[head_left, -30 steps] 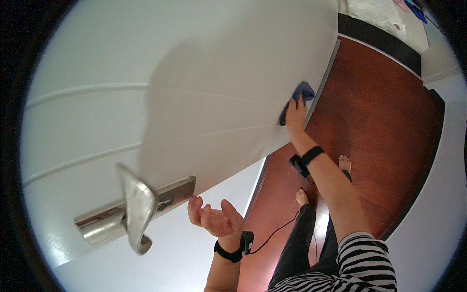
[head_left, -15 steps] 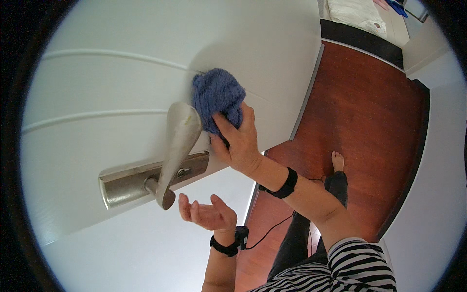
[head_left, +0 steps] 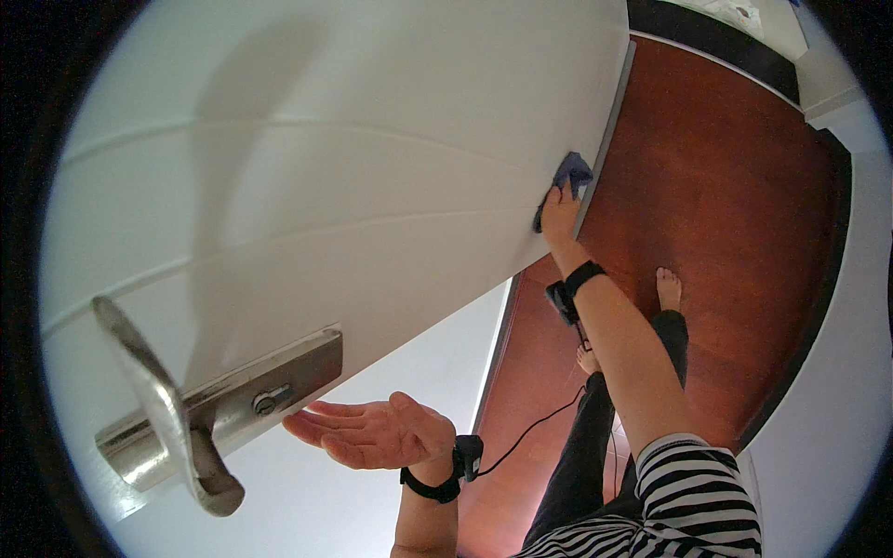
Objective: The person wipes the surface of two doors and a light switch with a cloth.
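Here — crumpled blue cloth (head_left: pixel 572 174) against white door (head_left: pixel 372 186).

A reddish-brown wooden floor (head_left: pixel 735 214) is seen on the right, bent by the lens toward the rim. It is bordered at the far end by a dark strip (head_left: pixel 716 42), perhaps a skirting board or threshold, though this cannot be told at that edge of the view. Pale walls (head_left: pixel 837 372) are seen at the right side and below the floor's near edge. Two bare feet (head_left: pixel 668 288) are placed on the floor, above dark trouser legs (head_left: pixel 595 437). A black-and-white striped sleeve (head_left: pixel 693 498) is shown at the lower edge. A thin black cable (head_left: pixel 530 430) is hung across the floor area.
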Demonstrator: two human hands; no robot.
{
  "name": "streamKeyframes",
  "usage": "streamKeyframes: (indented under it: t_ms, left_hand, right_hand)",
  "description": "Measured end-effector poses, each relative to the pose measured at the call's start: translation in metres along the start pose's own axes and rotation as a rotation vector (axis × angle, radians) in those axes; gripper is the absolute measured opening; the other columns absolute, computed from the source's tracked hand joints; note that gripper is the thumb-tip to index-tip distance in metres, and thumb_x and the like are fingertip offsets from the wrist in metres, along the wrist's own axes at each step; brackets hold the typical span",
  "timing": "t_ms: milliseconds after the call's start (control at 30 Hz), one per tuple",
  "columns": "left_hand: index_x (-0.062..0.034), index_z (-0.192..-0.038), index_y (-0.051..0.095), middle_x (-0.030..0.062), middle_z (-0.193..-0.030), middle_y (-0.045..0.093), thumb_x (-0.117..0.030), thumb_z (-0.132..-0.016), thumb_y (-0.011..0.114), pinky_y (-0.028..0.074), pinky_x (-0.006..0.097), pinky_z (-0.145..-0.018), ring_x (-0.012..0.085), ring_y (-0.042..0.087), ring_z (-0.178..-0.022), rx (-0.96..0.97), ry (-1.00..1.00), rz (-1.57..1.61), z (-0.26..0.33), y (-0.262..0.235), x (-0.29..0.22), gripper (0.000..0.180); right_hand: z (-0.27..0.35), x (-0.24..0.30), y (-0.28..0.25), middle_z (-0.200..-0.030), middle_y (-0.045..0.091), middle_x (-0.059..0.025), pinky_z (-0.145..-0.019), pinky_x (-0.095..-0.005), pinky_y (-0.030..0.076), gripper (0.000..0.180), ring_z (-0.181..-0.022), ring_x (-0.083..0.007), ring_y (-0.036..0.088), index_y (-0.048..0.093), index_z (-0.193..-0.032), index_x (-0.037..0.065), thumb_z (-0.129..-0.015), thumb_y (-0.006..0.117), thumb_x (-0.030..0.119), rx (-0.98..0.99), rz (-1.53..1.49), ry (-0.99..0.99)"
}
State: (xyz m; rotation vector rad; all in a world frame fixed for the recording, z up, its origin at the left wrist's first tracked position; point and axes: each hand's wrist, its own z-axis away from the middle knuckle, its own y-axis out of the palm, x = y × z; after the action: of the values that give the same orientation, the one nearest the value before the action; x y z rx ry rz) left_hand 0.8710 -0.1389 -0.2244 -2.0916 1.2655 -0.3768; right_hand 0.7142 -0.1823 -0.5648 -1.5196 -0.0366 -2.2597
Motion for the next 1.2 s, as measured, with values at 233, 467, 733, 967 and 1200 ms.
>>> streamKeyframes:
  t_ms: [233, 467, 733, 967, 1200]
  left_hand:
    - [-0.0079, -0.146, 0.007, 0.0253, -0.151, -0.009, -0.005, -0.089, 0.051, 0.003, 0.046, -0.116, 0.0358, -0.005, -0.142, 0.0, -0.092, 0.032, 0.007, 0.001, 0.005, 0.072]
    - [0.0016, -0.144, 0.006, 0.0219, -0.151, 0.009, -0.029, -0.096, 0.043, 0.013, 0.048, -0.116, 0.0336, 0.01, -0.142, -0.161, -0.138, 0.105, 0.01, -0.003, 0.011, 0.068]
    - [0.0053, -0.141, 0.012, 0.0264, -0.149, 0.013, -0.027, -0.098, 0.033, 0.015, 0.051, -0.115, 0.0376, 0.019, -0.139, 0.012, -0.101, 0.011, 0.016, -0.016, 0.01, 0.057]
    - [-0.0019, -0.141, 0.013, 0.0273, -0.15, 0.007, -0.026, -0.098, 0.034, 0.01, 0.052, -0.116, 0.0402, 0.013, -0.14, -0.032, -0.014, 0.204, 0.018, -0.007, 0.015, 0.053]
    - [-0.0142, -0.145, 0.008, 0.0201, -0.154, -0.003, -0.03, -0.098, 0.035, 0.002, 0.05, -0.116, 0.0355, 0.002, -0.143, 0.059, -0.102, 0.143, 0.035, -0.016, 0.03, 0.056]
  right_hand:
    - [0.007, -0.031, 0.0, -0.105, 0.062, -0.029, -0.087, -0.0367, 0.048, 0.055, -0.093, -0.0389, 0.061, 0.04, -0.138, 0.0, -0.09, 0.05, 0.025, 0.219, 0.017, 0.262]
    - [0.147, 0.077, -0.014, -0.128, 0.034, -0.0316, -0.1, -0.0448, 0.035, 0.053, -0.113, -0.0427, 0.043, 0.037, -0.14, 0.003, -0.093, 0.051, 0.023, 0.221, -0.166, 0.025]
    - [0.227, 0.144, -0.052, -0.113, 0.042, -0.028, -0.083, -0.049, 0.039, 0.034, -0.099, -0.0402, 0.043, 0.057, -0.113, 0.003, -0.082, 0.063, 0.017, 0.394, -0.192, -0.799]
    - [0.198, 0.107, -0.037, -0.104, 0.049, -0.024, -0.075, -0.052, 0.036, 0.019, -0.099, -0.0387, 0.046, 0.058, -0.081, 0.007, -0.071, 0.065, 0.02, 0.227, -0.072, -0.883]
    - [0.145, 0.023, 0.001, -0.111, 0.053, -0.0348, -0.092, -0.047, 0.041, 0.049, -0.102, -0.0437, 0.054, 0.041, -0.136, -0.002, -0.094, 0.042, 0.023, 0.198, 0.322, 0.001]
